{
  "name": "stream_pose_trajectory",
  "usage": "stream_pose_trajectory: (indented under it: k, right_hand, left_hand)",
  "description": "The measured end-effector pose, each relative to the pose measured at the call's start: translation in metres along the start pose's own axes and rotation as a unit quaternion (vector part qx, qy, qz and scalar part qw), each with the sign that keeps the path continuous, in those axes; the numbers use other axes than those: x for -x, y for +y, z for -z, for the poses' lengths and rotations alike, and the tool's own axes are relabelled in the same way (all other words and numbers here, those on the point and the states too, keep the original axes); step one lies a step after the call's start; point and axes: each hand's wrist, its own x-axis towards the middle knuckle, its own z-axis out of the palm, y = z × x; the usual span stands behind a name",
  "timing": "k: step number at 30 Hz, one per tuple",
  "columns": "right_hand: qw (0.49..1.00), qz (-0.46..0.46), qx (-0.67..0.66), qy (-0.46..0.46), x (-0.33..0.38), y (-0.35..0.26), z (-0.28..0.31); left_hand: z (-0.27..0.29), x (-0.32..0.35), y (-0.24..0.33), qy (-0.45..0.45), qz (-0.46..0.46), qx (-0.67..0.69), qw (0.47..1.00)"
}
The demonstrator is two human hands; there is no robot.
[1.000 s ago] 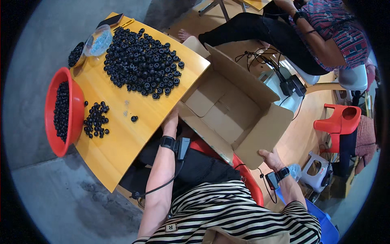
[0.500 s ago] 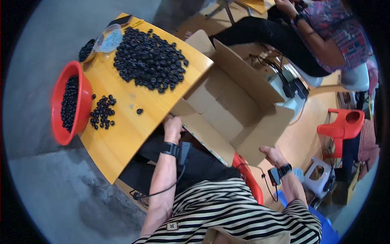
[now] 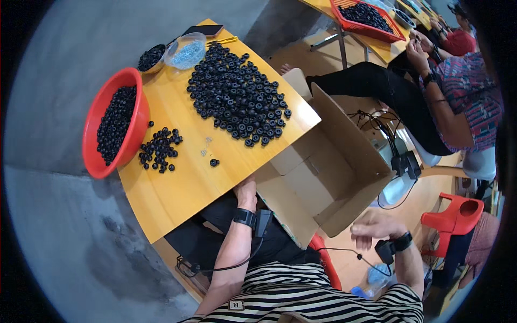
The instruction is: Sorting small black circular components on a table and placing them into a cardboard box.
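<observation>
An open cardboard box [image 3: 336,172], with nothing visible inside, is tilted beside the table [image 3: 177,202] in front of me. My left hand [image 3: 246,192] is at the box's near left side, under the table edge, which hides its fingers. Just off the box's near right corner, my right hand [image 3: 374,225] hangs in the air, open, fingers loosely bent and nothing in them. A big pile of small black round parts [image 3: 237,97] with holes covers the far part of the yellow table. A smaller cluster of black parts [image 3: 160,151] lies nearer.
On the table's left edge leans a red bowl [image 3: 142,116] of black parts. Behind it are a small black-filled bowl [image 3: 152,57], a clear tub [image 3: 188,51] of bluish bits and a dark phone [image 3: 203,30]. A co-worker [image 3: 458,113] sits at right, near a red stool [image 3: 452,218].
My right hand has come off the box flap and opened. My left hand remains at the box's left side. The view has shifted, showing more of the neighbouring table and its red basket.
</observation>
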Motion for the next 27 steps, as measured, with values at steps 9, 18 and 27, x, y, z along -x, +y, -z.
stream_pose_trajectory:
  k: [9, 18, 27]
  right_hand:
    - [0.659, 0.531, 0.369, 0.384, -0.209, -0.214, 0.045]
    - [0.622, 0.482, 0.503, 0.357, -0.236, -0.224, 0.034]
    - [0.626, 0.499, 0.506, 0.323, -0.21, -0.205, 0.029]
  left_hand:
    - [-0.01, -0.009, -0.04, 0.044, -0.052, 0.074, 0.995]
    - [0.016, 0.016, -0.005, 0.053, -0.176, -0.192, 0.964]
    - [0.012, 0.01, -0.01, 0.082, -0.072, 0.176, 0.978]
